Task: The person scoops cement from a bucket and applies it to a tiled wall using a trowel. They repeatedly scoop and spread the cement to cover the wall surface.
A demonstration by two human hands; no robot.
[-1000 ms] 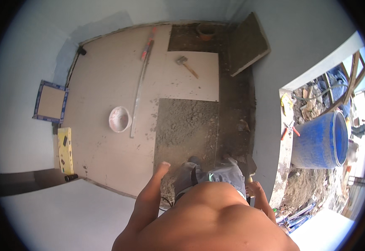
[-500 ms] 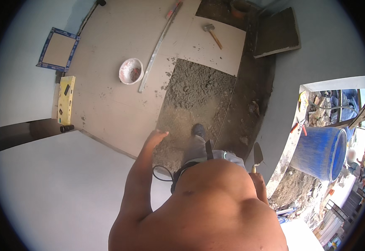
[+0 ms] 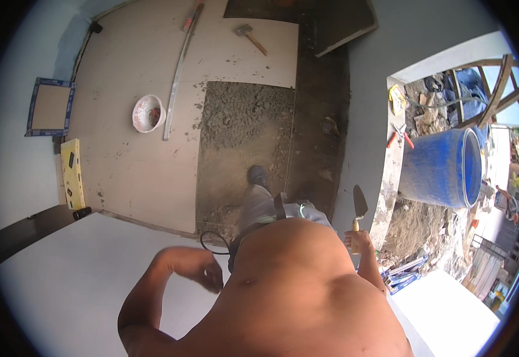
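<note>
My right hand (image 3: 361,241) is wrapped round the wooden handle of a pointed trowel (image 3: 360,203), whose blade points away from me beside the wall opening. Bent in beside my waist, my left hand (image 3: 208,276) has its fingers curled, with nothing seen in them. A dark hose or cable loop (image 3: 213,240) hangs near that hand at my hip. In front of me, rough grey mortar (image 3: 235,116) lies in the bare gap between beige floor tiles (image 3: 116,172). My shoe (image 3: 257,175) rests at the near part of this gap.
On the tiles are a white bucket (image 3: 142,121), a long metal straightedge (image 3: 179,77) and a mallet (image 3: 251,39). A yellow spacer-like board (image 3: 72,175) leans at left near a blue-edged tile box (image 3: 50,107). Red-handled pliers (image 3: 400,137) lie on the right sill, beside a blue barrel (image 3: 438,166).
My left hand has drawn back from over the floor to beside my waist, its elbow bending outward. My right hand has raised the trowel into fuller view. The view has turned rightward.
</note>
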